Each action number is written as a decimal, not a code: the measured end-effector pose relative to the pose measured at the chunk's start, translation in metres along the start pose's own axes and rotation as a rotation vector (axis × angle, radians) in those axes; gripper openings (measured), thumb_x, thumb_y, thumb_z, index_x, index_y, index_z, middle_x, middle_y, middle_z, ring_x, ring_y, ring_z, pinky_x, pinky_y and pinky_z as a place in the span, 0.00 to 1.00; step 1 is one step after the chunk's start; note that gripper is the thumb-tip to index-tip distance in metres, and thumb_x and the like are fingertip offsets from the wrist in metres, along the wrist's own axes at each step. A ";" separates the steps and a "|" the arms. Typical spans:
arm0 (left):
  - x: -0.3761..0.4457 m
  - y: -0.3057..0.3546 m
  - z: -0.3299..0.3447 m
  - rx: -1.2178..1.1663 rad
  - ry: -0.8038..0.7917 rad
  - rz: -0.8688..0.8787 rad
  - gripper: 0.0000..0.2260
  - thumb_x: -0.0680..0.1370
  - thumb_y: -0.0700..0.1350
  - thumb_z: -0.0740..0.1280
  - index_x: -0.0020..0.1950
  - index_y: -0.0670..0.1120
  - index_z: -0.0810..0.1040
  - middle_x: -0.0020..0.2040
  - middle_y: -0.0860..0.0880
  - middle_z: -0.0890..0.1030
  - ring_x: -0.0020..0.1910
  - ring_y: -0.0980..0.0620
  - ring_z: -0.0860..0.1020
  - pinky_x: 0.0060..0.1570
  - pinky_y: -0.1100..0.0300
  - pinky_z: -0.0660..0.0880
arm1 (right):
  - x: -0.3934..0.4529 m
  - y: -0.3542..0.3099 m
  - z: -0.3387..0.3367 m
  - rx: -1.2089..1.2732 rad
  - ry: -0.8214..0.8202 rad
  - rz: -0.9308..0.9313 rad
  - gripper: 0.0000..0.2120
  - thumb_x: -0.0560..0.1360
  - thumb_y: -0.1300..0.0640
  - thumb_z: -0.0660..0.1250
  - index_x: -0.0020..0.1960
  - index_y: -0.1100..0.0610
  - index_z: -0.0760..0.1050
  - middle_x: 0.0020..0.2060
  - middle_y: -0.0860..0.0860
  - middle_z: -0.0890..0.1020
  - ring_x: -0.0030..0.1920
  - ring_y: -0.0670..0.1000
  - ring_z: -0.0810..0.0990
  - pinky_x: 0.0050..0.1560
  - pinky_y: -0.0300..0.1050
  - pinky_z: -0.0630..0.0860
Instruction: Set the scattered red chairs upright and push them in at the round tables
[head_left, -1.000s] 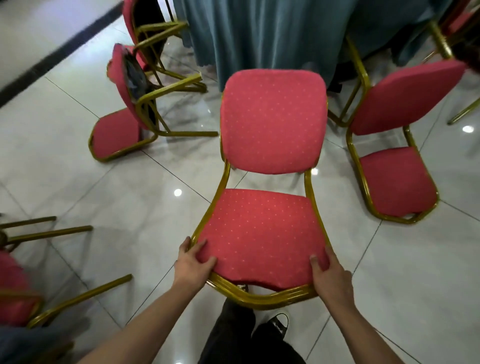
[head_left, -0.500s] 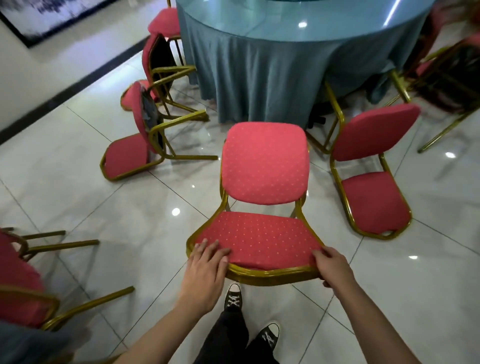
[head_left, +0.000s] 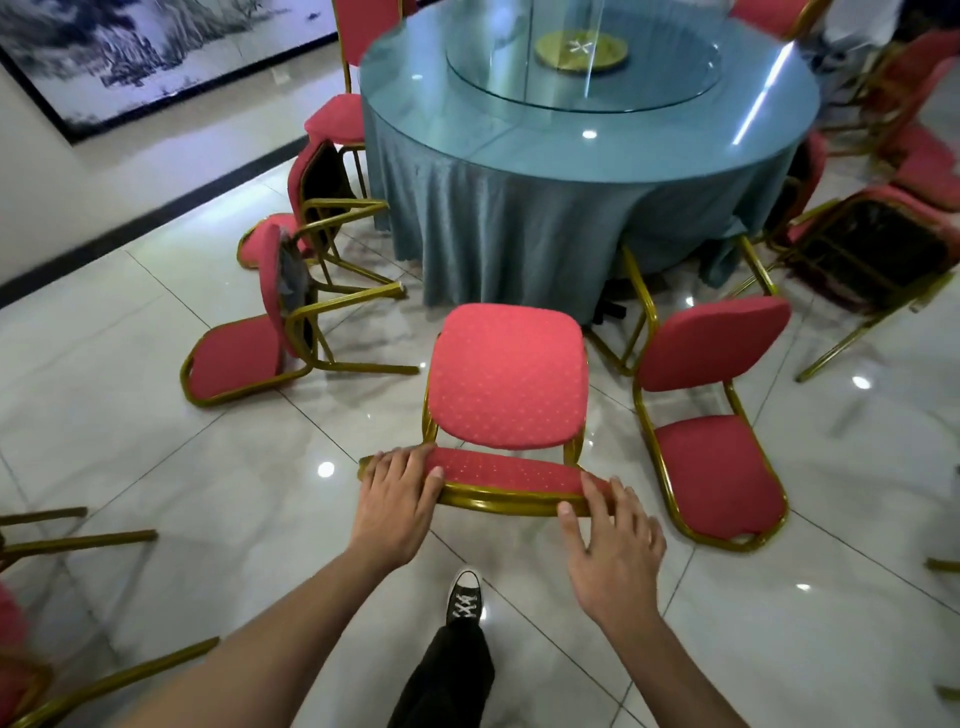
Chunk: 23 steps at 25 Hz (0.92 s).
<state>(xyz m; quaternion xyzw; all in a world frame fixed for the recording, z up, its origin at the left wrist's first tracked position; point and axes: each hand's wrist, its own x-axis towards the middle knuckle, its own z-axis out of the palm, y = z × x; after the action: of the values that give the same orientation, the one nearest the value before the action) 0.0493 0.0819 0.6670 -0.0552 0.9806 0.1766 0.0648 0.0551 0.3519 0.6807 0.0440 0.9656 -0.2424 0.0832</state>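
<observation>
L hand (head_left: 397, 496): fingers flat on upright chair (head_left: 506, 384) backrest top.
R hand (head_left: 613, 540): spread, fingertips seemingly touching rail.
Table (head_left: 587, 171): just beyond.

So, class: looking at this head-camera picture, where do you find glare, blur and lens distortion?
Head view: ceiling lights make bright glare spots on the glossy floor tiles and streaks on the glass-topped round table; wide-angle distortion bows the wall painting and the floor lines; the edges look soft, while both hands and the middle red chair are sharp.
</observation>
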 end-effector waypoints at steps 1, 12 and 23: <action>0.016 0.001 -0.004 -0.001 0.015 0.005 0.37 0.80 0.62 0.26 0.75 0.51 0.65 0.71 0.52 0.69 0.71 0.49 0.64 0.76 0.47 0.54 | 0.013 -0.004 -0.001 -0.039 0.013 -0.067 0.38 0.77 0.28 0.37 0.81 0.45 0.57 0.80 0.51 0.60 0.80 0.53 0.55 0.79 0.57 0.47; 0.154 0.020 -0.045 -0.076 0.062 0.012 0.32 0.78 0.66 0.30 0.82 0.59 0.42 0.83 0.50 0.52 0.82 0.49 0.45 0.77 0.53 0.38 | 0.149 -0.032 -0.023 -0.021 0.072 -0.155 0.35 0.81 0.32 0.45 0.83 0.46 0.49 0.81 0.48 0.59 0.81 0.51 0.54 0.80 0.53 0.50; 0.211 0.022 -0.050 -0.186 0.090 0.027 0.26 0.80 0.68 0.33 0.79 0.68 0.44 0.81 0.58 0.55 0.80 0.57 0.45 0.79 0.49 0.37 | 0.242 -0.037 -0.011 0.112 0.193 -0.292 0.30 0.82 0.34 0.48 0.79 0.47 0.63 0.76 0.46 0.67 0.79 0.46 0.60 0.76 0.64 0.59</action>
<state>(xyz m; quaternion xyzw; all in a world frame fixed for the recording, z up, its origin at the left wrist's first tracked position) -0.1669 0.0671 0.6897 -0.0554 0.9625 0.2653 0.0130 -0.1884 0.3355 0.6629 -0.0689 0.9503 -0.2998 -0.0485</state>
